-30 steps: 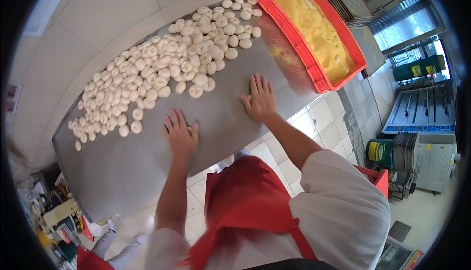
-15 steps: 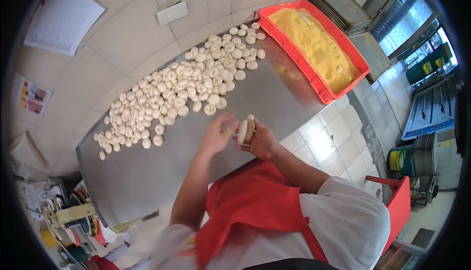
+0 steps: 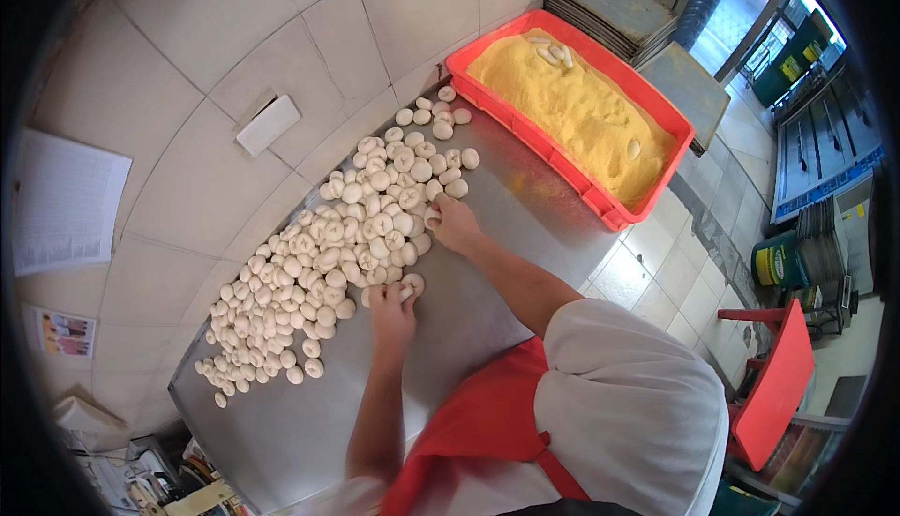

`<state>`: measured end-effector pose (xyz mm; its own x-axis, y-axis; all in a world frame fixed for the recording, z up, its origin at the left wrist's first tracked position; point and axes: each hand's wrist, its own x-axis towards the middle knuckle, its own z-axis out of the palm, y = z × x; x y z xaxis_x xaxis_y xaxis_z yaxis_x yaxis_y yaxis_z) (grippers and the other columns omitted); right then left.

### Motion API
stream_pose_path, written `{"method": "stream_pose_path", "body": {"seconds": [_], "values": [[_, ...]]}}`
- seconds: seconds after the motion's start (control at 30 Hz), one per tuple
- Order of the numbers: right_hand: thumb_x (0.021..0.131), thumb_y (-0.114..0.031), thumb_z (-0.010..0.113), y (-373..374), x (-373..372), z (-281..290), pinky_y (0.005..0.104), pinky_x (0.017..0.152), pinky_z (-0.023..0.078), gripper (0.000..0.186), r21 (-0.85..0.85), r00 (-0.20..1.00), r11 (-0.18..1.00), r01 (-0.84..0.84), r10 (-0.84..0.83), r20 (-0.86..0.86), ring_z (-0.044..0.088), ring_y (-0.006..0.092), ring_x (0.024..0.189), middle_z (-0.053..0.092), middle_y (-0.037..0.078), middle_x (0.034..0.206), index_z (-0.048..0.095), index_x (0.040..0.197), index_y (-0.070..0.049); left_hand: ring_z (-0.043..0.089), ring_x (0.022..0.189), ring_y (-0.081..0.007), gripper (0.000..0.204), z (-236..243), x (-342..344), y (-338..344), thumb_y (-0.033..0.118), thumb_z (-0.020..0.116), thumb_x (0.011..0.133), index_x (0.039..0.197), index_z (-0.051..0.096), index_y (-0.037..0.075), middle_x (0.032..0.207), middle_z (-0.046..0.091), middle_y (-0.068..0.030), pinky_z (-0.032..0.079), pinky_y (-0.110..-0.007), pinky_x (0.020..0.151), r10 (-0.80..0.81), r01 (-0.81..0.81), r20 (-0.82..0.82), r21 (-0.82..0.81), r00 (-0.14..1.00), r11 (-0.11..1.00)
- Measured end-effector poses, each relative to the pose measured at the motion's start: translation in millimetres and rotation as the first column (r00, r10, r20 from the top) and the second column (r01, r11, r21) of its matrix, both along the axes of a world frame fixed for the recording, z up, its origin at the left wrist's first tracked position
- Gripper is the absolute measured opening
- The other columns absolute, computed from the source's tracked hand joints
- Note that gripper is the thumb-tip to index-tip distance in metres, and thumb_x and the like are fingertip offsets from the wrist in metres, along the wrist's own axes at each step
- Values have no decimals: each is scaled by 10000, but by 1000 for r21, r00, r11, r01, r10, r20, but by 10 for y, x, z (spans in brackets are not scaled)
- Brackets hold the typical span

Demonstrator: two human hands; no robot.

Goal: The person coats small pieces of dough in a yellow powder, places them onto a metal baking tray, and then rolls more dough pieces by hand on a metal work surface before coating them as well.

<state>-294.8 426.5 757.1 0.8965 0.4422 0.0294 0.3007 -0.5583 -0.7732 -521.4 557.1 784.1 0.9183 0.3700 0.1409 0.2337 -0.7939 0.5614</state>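
Both moved apart to dough pile [image 3: 309,282]: left grip [image 3: 390,317] pinching dough piece [image 3: 406,294], right grip [image 3: 457,225] another piece [image 3: 431,218].

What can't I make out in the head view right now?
All in the head view:
Left hand: its own back hides its palm side, so its exact grip is unclear.
Right hand: likewise, its back hides the palm side.
Dough pieces: upper ones cover those beneath.
Red tray: yellow powder hides its bottom.
Wall sheet: print too small.
Clutter, lower left: cut off by the dark fisheye rim.
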Motion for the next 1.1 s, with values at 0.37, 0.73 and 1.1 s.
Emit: {"method": "stream_pose_path", "body": {"seconds": [0.37,0.73,1.1], "values": [[973,-141,616,-2084,-1699,209,485,1104,464,473,-346,948,885,-310,316,-39,568,404,1310,599,221,1402,569,1430,-30,627,1214,-392,288,-509,-2872,1,143,664,982,1247,686,31,1247,683,-187,470,-497,1092,-81,89,-68,125,994,988],[1005,-698,442,-744,-851,88,620,1276,119,1012,-663,942,748,-39,248,224,113,437,1607,155,231,1736,166,1656,26,258,1550,-488,871,-127,-859,166,430,617,973,1592,299,-95,1665,275,-323,150,-613,1273,18,43,-186,317,982,947],[1044,-505,501,-1071,-1298,-186,576,1271,182,804,-541,906,826,-161,341,250,262,444,1559,299,243,1681,300,1613,25,305,1541,-424,766,-287,-1504,-274,404,618,985,1572,380,-26,1667,325,-246,195,-591,1261,69,-9,-246,233,967,972]]}}
